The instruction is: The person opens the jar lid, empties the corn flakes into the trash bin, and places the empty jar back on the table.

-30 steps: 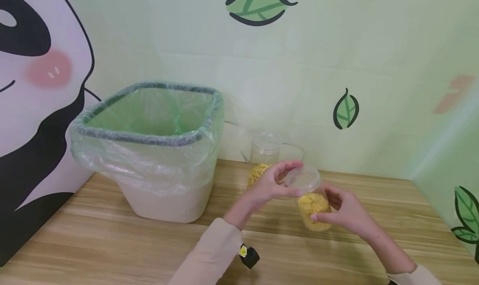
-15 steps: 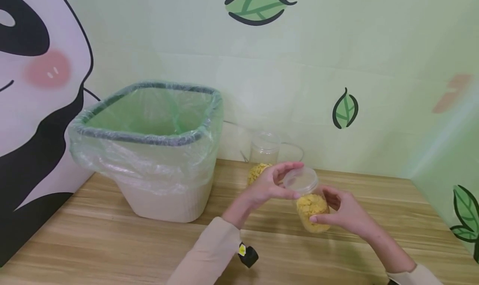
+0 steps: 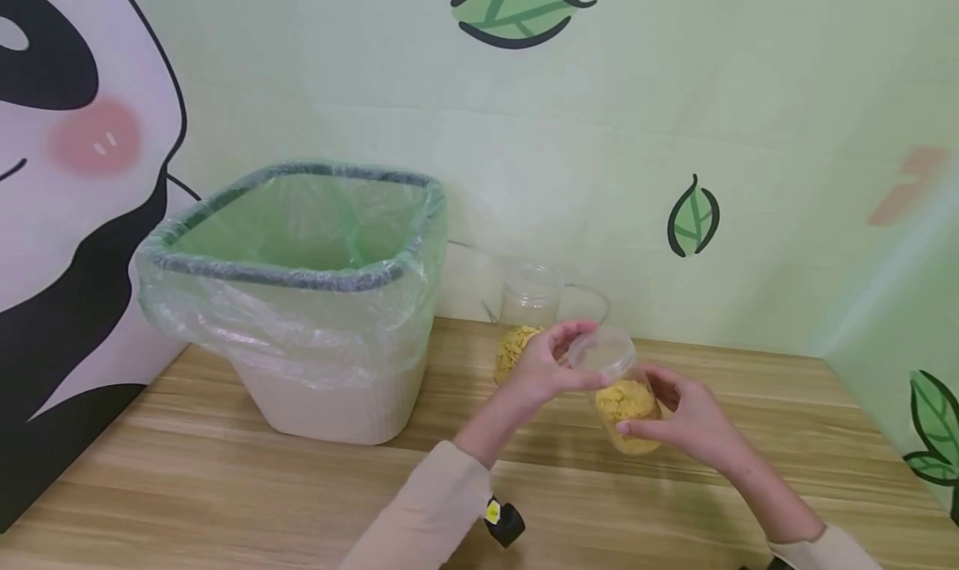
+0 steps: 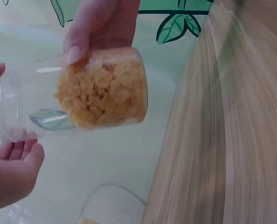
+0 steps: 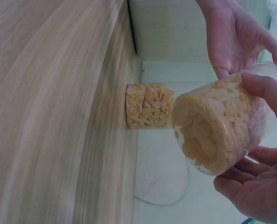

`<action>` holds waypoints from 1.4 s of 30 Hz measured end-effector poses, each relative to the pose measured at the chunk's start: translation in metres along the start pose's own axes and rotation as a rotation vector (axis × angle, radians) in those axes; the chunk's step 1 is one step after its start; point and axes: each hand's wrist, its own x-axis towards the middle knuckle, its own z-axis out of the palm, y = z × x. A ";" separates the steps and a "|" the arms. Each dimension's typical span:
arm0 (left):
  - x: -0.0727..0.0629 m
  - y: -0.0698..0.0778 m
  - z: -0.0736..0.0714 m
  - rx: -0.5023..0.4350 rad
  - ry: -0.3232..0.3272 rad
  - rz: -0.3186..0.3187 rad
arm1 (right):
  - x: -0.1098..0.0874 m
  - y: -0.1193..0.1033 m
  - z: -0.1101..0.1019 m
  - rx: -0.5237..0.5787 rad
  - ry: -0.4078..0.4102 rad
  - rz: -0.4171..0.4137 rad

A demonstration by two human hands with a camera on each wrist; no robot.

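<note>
A clear screw-top jar (image 3: 628, 408) partly filled with yellow flakes, which look like cornflakes, is held tilted above the table. My right hand (image 3: 693, 416) grips its body from the right, thumb in front. At the top, my left hand (image 3: 545, 369) holds the clear lid (image 3: 603, 351) between thumb and fingers. In the left wrist view the lid (image 4: 7, 105) sits on the jar's mouth. Its flakes (image 4: 103, 91) lie toward the bottom end. The right wrist view faces the jar's base (image 5: 201, 135). Behind my left hand stands a second jar of flakes (image 3: 530, 304), partly hidden.
A pale bin (image 3: 340, 416) with a green translucent liner (image 3: 300, 324) stands on the wooden table (image 3: 247, 503) to the left. Behind is a pale green wall (image 3: 584, 171) with printed leaves and a panda. A thin line loops behind the second jar.
The jar and both hands have risen slightly over the last half second. My left thumb has moved a little to the right along the lid's edge. The second jar and bin stay put.
</note>
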 end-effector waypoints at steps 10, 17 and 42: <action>-0.002 0.003 0.012 0.081 0.191 -0.060 | 0.002 0.000 0.002 -0.015 0.018 0.008; -0.004 0.005 0.011 0.081 0.173 -0.084 | 0.002 0.000 0.001 -0.008 0.018 0.016; 0.000 0.001 -0.024 -0.021 -0.284 0.000 | 0.000 -0.001 0.002 0.001 -0.026 -0.040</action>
